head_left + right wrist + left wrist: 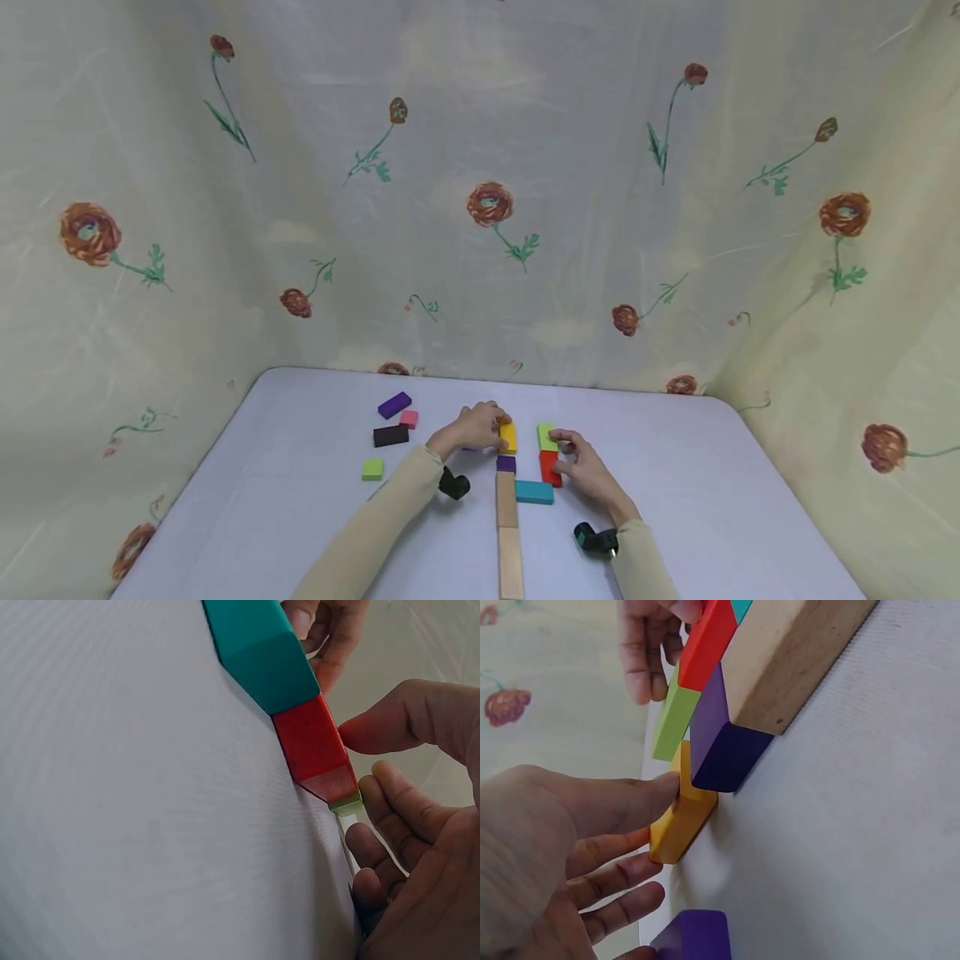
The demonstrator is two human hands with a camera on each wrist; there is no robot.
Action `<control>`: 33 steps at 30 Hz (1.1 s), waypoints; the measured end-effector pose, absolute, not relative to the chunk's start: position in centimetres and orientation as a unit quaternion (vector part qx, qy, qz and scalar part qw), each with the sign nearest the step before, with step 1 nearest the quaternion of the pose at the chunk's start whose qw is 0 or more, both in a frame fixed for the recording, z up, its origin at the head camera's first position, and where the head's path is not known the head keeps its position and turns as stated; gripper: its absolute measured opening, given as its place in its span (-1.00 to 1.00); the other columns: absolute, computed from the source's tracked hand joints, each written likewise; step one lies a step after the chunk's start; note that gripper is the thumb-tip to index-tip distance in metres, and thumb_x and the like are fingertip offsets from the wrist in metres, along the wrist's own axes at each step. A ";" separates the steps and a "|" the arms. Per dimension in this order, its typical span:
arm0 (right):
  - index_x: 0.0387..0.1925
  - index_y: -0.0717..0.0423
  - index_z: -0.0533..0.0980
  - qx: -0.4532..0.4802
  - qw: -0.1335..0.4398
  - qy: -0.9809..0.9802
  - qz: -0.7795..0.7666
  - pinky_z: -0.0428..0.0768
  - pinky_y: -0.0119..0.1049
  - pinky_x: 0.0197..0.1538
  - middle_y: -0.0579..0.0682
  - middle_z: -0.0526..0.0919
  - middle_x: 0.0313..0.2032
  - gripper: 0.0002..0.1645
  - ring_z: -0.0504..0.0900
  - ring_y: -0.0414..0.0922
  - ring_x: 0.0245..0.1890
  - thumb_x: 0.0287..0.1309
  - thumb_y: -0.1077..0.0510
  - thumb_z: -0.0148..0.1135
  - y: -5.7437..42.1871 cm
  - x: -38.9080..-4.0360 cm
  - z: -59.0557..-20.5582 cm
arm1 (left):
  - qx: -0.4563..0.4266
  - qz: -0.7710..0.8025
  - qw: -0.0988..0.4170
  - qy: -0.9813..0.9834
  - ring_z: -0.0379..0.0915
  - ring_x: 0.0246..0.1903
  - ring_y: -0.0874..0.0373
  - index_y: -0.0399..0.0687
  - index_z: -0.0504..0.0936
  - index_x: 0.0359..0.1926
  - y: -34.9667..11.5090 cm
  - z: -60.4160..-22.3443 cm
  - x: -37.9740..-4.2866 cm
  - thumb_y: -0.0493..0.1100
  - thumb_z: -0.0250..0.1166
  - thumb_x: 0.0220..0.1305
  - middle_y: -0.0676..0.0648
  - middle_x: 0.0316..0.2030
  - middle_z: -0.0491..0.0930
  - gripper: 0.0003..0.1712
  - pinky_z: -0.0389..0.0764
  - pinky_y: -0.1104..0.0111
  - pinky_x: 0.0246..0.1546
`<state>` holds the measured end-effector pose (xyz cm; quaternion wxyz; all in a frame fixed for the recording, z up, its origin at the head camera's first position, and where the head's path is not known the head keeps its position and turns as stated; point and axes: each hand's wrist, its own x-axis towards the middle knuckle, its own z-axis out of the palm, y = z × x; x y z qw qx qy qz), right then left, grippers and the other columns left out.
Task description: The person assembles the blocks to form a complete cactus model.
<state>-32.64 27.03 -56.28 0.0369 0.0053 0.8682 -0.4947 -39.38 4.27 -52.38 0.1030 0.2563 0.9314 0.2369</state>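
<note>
My left hand point(474, 427) pinches a yellow block point(508, 437) between thumb and fingers, at the far end of a row. Right behind it in the row sits a purple block point(712, 746), followed by two plain wooden blocks point(507, 500). To the right, a light green block point(547, 437) lies end to end with a red block point(550, 468). My right hand point(588, 471) is beside these two, its thumb at the red block and a fingertip at the green one. A teal block point(266, 660) lies crosswise between the wooden row and the red block.
Left of my left hand lie a violet block point(394, 405), a small pink block point(408, 419), a dark brown block point(391, 436) and a green square block point(372, 470). Another violet block point(697, 937) sits just under my left hand. A flowered curtain point(480, 250) surrounds the white table point(300, 500).
</note>
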 end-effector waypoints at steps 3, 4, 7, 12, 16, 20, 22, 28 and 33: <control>0.24 0.06 0.34 0.003 0.037 0.869 -0.494 0.27 0.17 0.28 0.08 0.42 0.23 -0.36 0.27 0.08 0.22 0.08 0.31 0.21 27.0 -32.6 -56.3 | 0.258 0.244 0.108 0.928 0.36 0.12 0.06 0.04 0.59 0.15 4.1 -52.5 -39.3 0.00 0.39 0.16 -0.02 0.12 0.50 -0.49 0.23 0.05 0.24; 0.24 0.06 0.34 0.002 0.037 0.868 -0.495 0.27 0.17 0.28 0.08 0.42 0.23 -0.36 0.27 0.08 0.23 0.08 0.31 0.21 27.0 -32.6 -56.2 | 0.260 0.246 0.109 0.927 0.36 0.12 0.06 0.04 0.59 0.14 4.1 -52.6 -39.3 0.00 0.39 0.16 -0.02 0.12 0.51 -0.49 0.21 0.05 0.25; 0.25 0.07 0.33 0.002 0.038 0.868 -0.495 0.27 0.15 0.28 0.09 0.41 0.24 -0.36 0.27 0.09 0.23 0.09 0.32 0.20 27.0 -32.5 -56.2 | 0.266 0.243 0.107 0.927 0.34 0.13 0.06 0.06 0.59 0.14 4.0 -52.8 -39.3 0.00 0.39 0.16 -0.01 0.14 0.50 -0.49 0.18 0.03 0.26; 0.24 0.08 0.34 -0.004 0.036 0.867 -0.498 0.30 0.12 0.25 0.09 0.42 0.22 -0.36 0.27 0.08 0.20 0.08 0.32 0.21 27.0 -32.4 -56.1 | 0.271 0.229 0.102 0.929 0.30 0.14 0.07 0.08 0.61 0.13 3.9 -52.7 -39.1 0.03 0.39 0.15 0.00 0.19 0.48 -0.49 0.16 0.04 0.25; 0.24 0.09 0.34 -0.008 0.034 0.868 -0.496 0.31 0.11 0.24 0.09 0.43 0.22 -0.36 0.28 0.07 0.19 0.09 0.33 0.20 27.0 -32.5 -56.2 | 0.269 0.228 0.104 0.930 0.29 0.12 0.08 0.08 0.61 0.13 3.8 -52.5 -39.0 0.04 0.39 0.15 0.00 0.20 0.47 -0.49 0.18 0.09 0.18; 0.25 0.08 0.34 -0.007 0.036 0.868 -0.495 0.31 0.11 0.25 0.09 0.42 0.22 -0.36 0.27 0.07 0.20 0.10 0.32 0.20 27.0 -32.5 -56.2 | 0.270 0.224 0.102 0.931 0.29 0.11 0.09 0.08 0.61 0.13 3.8 -52.5 -39.0 0.05 0.40 0.15 0.01 0.19 0.48 -0.49 0.19 0.13 0.14; 0.25 0.08 0.34 -0.006 0.036 0.868 -0.496 0.30 0.12 0.26 0.09 0.42 0.22 -0.36 0.27 0.08 0.21 0.09 0.32 0.20 27.0 -32.5 -56.2 | 0.270 0.222 0.101 0.932 0.29 0.11 0.09 0.09 0.61 0.13 3.8 -52.5 -39.0 0.06 0.40 0.15 0.01 0.19 0.48 -0.49 0.19 0.13 0.14; 0.24 0.06 0.35 -0.002 0.039 0.866 -0.498 0.27 0.14 0.28 0.08 0.43 0.22 -0.36 0.27 0.07 0.21 0.08 0.32 0.21 27.1 -32.6 -56.3 | 0.267 0.222 0.104 0.932 0.28 0.12 0.08 0.10 0.62 0.12 3.8 -52.3 -38.9 0.07 0.40 0.15 0.01 0.19 0.48 -0.50 0.17 0.09 0.19; 0.25 0.06 0.34 -0.001 0.043 0.863 -0.503 0.29 0.15 0.27 0.09 0.41 0.23 -0.36 0.27 0.08 0.21 0.09 0.31 0.21 27.1 -32.6 -56.2 | 0.265 0.226 0.106 0.931 0.28 0.11 0.08 0.08 0.62 0.11 3.8 -52.3 -38.8 0.06 0.40 0.15 0.01 0.18 0.48 -0.50 0.16 0.06 0.22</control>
